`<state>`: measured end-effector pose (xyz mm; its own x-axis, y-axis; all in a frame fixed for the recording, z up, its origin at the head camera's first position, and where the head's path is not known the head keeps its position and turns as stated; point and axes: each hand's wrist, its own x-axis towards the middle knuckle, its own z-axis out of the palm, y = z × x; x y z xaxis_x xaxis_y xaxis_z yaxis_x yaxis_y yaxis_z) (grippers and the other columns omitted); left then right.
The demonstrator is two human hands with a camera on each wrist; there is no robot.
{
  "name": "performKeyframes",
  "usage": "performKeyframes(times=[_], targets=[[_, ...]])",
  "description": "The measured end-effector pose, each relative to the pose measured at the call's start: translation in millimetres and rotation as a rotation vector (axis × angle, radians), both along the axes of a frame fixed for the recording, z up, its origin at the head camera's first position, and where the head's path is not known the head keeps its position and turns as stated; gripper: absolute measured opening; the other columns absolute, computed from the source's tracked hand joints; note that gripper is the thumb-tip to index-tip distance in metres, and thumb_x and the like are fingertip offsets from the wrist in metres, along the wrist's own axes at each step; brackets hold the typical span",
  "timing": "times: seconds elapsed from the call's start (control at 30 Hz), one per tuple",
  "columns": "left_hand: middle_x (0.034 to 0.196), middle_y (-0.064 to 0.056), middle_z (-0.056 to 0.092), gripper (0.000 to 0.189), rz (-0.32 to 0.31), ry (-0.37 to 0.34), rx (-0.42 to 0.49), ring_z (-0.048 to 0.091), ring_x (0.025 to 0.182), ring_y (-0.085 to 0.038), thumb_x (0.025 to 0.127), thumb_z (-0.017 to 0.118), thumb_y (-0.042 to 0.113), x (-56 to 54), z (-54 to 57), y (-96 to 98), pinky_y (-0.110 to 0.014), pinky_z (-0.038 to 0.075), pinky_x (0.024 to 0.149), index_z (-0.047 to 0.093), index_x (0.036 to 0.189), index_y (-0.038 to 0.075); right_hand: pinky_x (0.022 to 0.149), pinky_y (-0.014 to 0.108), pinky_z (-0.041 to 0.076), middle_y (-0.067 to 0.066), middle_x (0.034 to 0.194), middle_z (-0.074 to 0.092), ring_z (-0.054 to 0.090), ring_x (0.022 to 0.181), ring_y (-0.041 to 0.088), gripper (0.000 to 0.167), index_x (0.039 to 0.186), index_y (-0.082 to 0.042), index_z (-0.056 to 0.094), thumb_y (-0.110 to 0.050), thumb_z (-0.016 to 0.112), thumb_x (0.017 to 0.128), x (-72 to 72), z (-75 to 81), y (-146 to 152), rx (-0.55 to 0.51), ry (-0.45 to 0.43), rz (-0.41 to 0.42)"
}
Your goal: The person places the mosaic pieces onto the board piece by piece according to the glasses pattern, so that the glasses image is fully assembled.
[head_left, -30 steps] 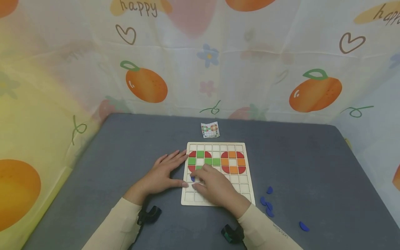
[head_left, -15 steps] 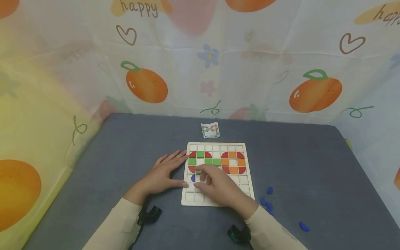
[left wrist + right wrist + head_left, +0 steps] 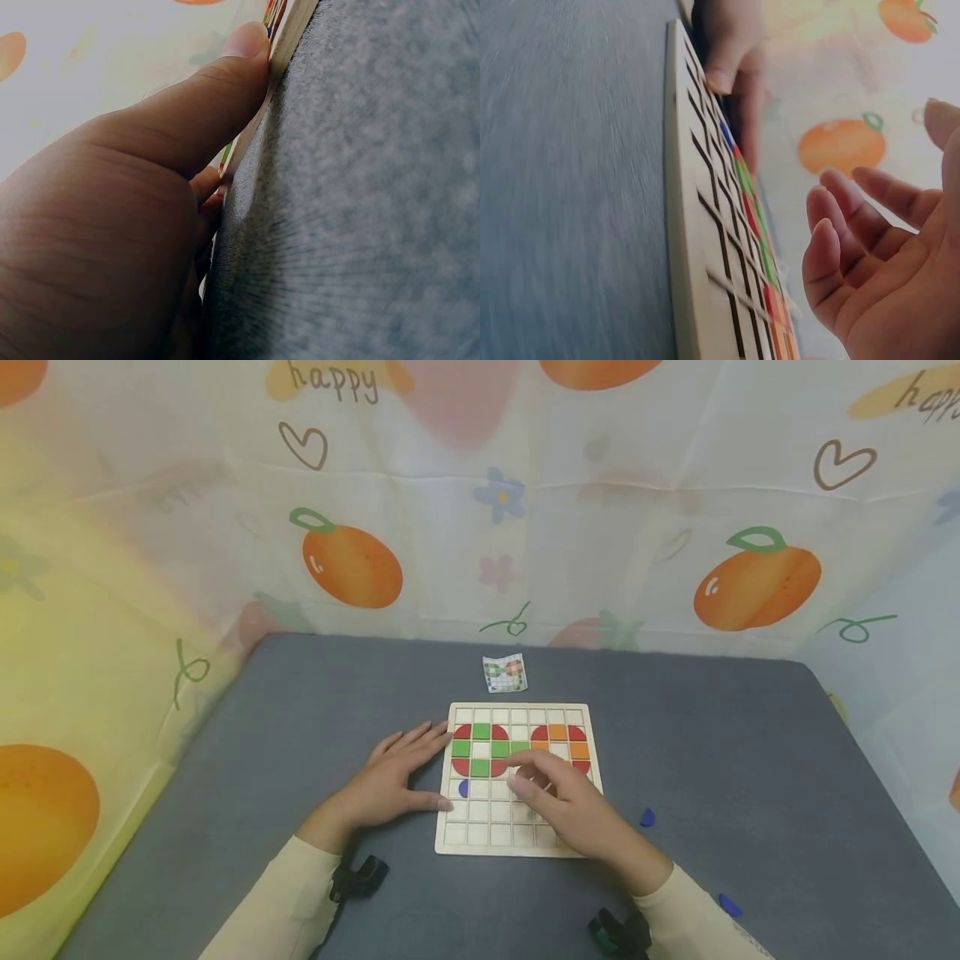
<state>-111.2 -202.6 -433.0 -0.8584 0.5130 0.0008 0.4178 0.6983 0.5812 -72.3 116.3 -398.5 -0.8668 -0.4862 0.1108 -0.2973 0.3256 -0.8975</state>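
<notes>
A pale wooden grid board (image 3: 517,845) lies flat on the table, with red, green and orange pieces set in its upper rows. One blue half-round piece (image 3: 463,788) sits in a cell at the left side, below the red and green ones. My left hand (image 3: 386,777) rests against the board's left edge, fingers straight and thumb on the rim, as the left wrist view also shows. Above the board's right half hovers my right hand (image 3: 566,793), loosely bent, with nothing between its fingers (image 3: 829,255) in the right wrist view.
A small printed pattern card (image 3: 505,673) lies behind the board. Loose blue pieces lie on the grey table (image 3: 360,677) to the right: one beside the wrist (image 3: 648,817), another near the right sleeve (image 3: 729,905). A patterned cloth (image 3: 450,527) hangs behind the table.
My right hand has left the blue piece in its cell and moved right across the board. Its forearm now hides several loose blue pieces. The left hand has stayed put.
</notes>
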Motion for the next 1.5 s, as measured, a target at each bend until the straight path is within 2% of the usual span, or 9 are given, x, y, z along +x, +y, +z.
performKeyframes(times=[0.2, 0.47, 0.6, 0.8, 0.97, 1.07, 1.2, 1.37, 1.5], targets=[[0.177, 0.001, 0.028, 0.106, 0.0, -0.005, -0.005, 0.016, 0.165, -0.03, 0.088, 0.087, 0.059, 0.8, -1.6, -0.9, -0.063, 0.008, 0.125, 0.037, 0.172, 0.017, 0.086, 0.042, 0.056, 0.015, 0.113, 0.069, 0.068, 0.099, 0.038, 0.035, 0.144, -0.003, 0.065, -0.022, 0.052, 0.117, -0.6, 1.9, 31.7, -0.066, -0.013, -0.016], [0.177, 0.002, 0.028, 0.106, 0.002, 0.002, -0.004, 0.016, 0.165, -0.03, 0.088, 0.087, 0.06, -0.1, -2.4, -0.6, -0.063, 0.007, 0.125, 0.037, 0.172, 0.018, 0.078, 0.035, 0.053, 0.022, 0.112, 0.064, 0.063, 0.094, 0.031, 0.037, 0.141, 0.012, 0.06, -0.008, 0.038, 0.118, -4.2, -1.5, 72.5, -0.189, 0.03, 0.022], [0.178, 0.002, 0.027, 0.106, 0.0, -0.006, -0.001, 0.015, 0.165, -0.03, 0.089, 0.086, 0.061, -0.1, -1.6, -0.8, -0.063, 0.007, 0.125, 0.036, 0.173, 0.019, 0.08, 0.034, 0.053, 0.023, 0.113, 0.065, 0.064, 0.096, 0.03, 0.037, 0.14, 0.013, 0.059, -0.006, 0.037, 0.118, -1.0, -1.9, 91.1, -0.174, 0.028, -0.005], [0.178, 0.002, 0.027, 0.106, -0.002, -0.008, -0.002, 0.016, 0.165, -0.03, 0.089, 0.085, 0.061, 0.3, -0.1, -0.7, -0.064, 0.007, 0.125, 0.037, 0.172, 0.019, 0.087, 0.03, 0.055, 0.016, 0.117, 0.067, 0.066, 0.104, 0.025, 0.034, 0.142, 0.007, 0.061, -0.007, 0.044, 0.116, 6.6, -4.2, 117.6, -0.083, 0.037, -0.086], [0.177, 0.002, 0.028, 0.106, 0.001, -0.006, -0.006, 0.016, 0.165, -0.031, 0.089, 0.086, 0.061, 0.3, 0.0, -0.6, -0.064, 0.007, 0.125, 0.037, 0.172, 0.019, 0.088, 0.028, 0.057, 0.018, 0.125, 0.067, 0.068, 0.112, 0.02, 0.032, 0.142, 0.0, 0.064, -0.006, 0.061, 0.111, 12.8, -10.2, 137.8, -0.001, 0.037, -0.144], [0.177, 0.002, 0.028, 0.106, 0.003, -0.008, 0.002, 0.016, 0.165, -0.031, 0.088, 0.086, 0.061, 0.3, -0.6, -0.5, -0.065, 0.007, 0.125, 0.037, 0.172, 0.019, 0.094, 0.026, 0.055, 0.012, 0.131, 0.068, 0.068, 0.118, 0.016, 0.036, 0.139, -0.005, 0.067, -0.01, 0.076, 0.104, 15.9, -15.4, 147.3, 0.051, 0.011, -0.157], [0.177, 0.002, 0.028, 0.106, 0.005, -0.011, 0.004, 0.016, 0.165, -0.031, 0.089, 0.086, 0.061, 0.5, -1.5, -0.9, -0.064, 0.007, 0.125, 0.037, 0.172, 0.019, 0.101, 0.021, 0.047, -0.001, 0.13, 0.069, 0.064, 0.121, 0.013, 0.039, 0.131, -0.016, 0.074, -0.02, 0.089, 0.095, 17.2, -23.8, 153.9, 0.126, 0.02, -0.105], [0.177, 0.001, 0.028, 0.106, 0.004, -0.011, 0.001, 0.016, 0.165, -0.031, 0.089, 0.086, 0.061, 0.6, -0.9, -0.7, -0.064, 0.007, 0.125, 0.037, 0.172, 0.018, 0.099, 0.024, 0.043, -0.012, 0.123, 0.065, 0.055, 0.116, 0.012, 0.037, 0.121, -0.028, 0.076, -0.025, 0.094, 0.089, 15.6, -33.2, 156.4, 0.227, 0.169, 0.015], [0.178, 0.001, 0.028, 0.106, 0.006, -0.01, 0.001, 0.016, 0.165, -0.031, 0.088, 0.086, 0.061, 0.6, -0.5, 0.0, -0.064, 0.007, 0.125, 0.037, 0.172, 0.018, 0.095, 0.025, 0.043, -0.015, 0.118, 0.063, 0.053, 0.111, 0.011, 0.031, 0.113, -0.032, 0.075, -0.023, 0.093, 0.09, 14.9, -37.5, 156.1, 0.242, 0.239, 0.03]])
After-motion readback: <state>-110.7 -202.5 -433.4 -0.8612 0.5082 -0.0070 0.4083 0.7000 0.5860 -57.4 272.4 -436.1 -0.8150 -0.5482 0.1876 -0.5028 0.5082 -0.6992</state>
